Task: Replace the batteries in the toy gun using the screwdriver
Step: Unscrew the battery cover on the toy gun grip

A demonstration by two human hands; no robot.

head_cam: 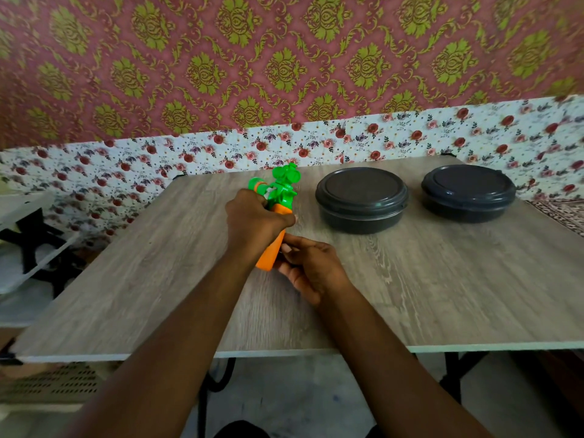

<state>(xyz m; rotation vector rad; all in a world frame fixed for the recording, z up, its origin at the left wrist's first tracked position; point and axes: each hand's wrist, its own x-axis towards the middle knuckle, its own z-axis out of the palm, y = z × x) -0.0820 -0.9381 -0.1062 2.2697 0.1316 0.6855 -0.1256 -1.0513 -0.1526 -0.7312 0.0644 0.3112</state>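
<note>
A green and orange toy gun (pixel 275 197) is held over the middle of the wooden table (pixel 410 286). My left hand (pixel 252 222) grips it around its middle, where the green body meets the orange handle. My right hand (pixel 311 267) holds the lower end of the orange handle (pixel 268 254) from the right, fingers curled against it. No screwdriver or batteries are in view.
Two dark round lidded containers stand at the back of the table, one (pixel 361 197) just right of the toy and another (pixel 467 191) further right. A white shelf with a black frame (pixel 28 245) is left of the table. A floral wall runs behind.
</note>
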